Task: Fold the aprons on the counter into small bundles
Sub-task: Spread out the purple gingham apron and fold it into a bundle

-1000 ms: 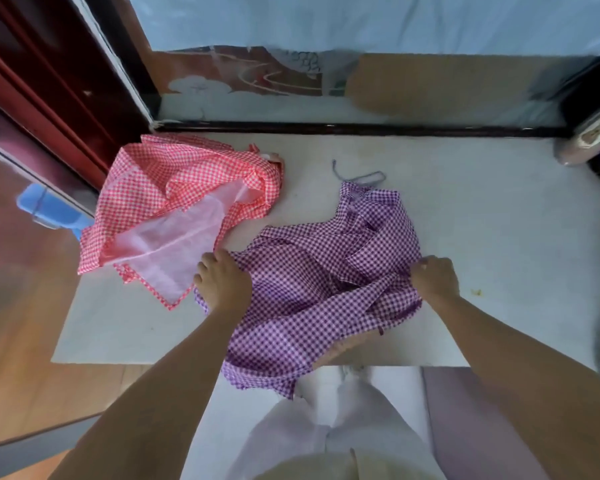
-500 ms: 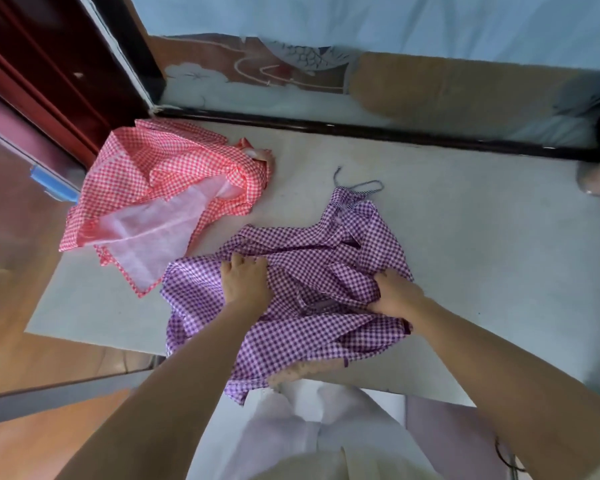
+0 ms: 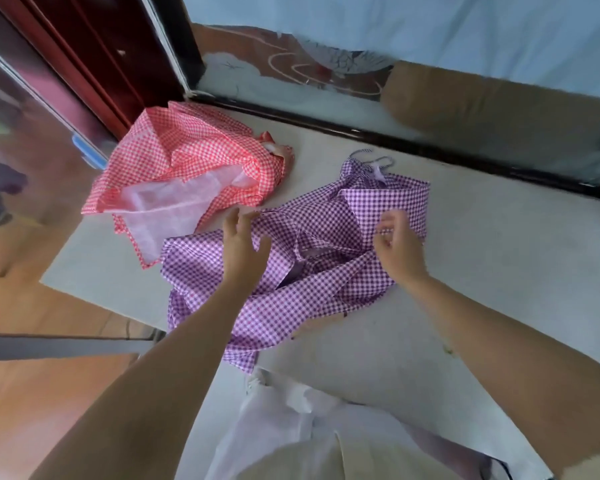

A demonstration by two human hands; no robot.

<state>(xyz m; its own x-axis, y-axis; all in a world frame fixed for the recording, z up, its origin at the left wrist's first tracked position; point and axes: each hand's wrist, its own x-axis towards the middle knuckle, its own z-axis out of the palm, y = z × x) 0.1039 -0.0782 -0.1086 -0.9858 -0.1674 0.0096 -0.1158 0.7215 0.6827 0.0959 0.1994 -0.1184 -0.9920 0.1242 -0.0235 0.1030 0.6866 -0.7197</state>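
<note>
Purple apron (image 3: 319, 299) lies crumpled mid-counter (image 3: 499, 271), long axis approx 7-to-1 o'clock, near end over the edge. L hand (image 3: 245, 244) above its 9 o'clock part, fingers spread wide, holding nothing. R hand (image 3: 400, 247) above the 3 o'clock flap, fingers loosely bent, apparently empty. Both equally near. Red apron (image 3: 187, 164) heaped at 10 o'clock.

**Soft daylight, wide-angle view, slight motion blur**

Bright, even daylight covers the pale counter (image 3: 482, 244); the blue pane (image 3: 430, 36) behind it is the brightest area. Shadows are faint and soft-edged. The purple apron (image 3: 326, 292) shows fairly crisp checks, while the left hand (image 3: 243, 247) and right hand (image 3: 400, 251) look slightly smeared. Forearms swell toward the lower edge. The glossy panel (image 3: 25, 150) at left carries hazy reflections.
</note>
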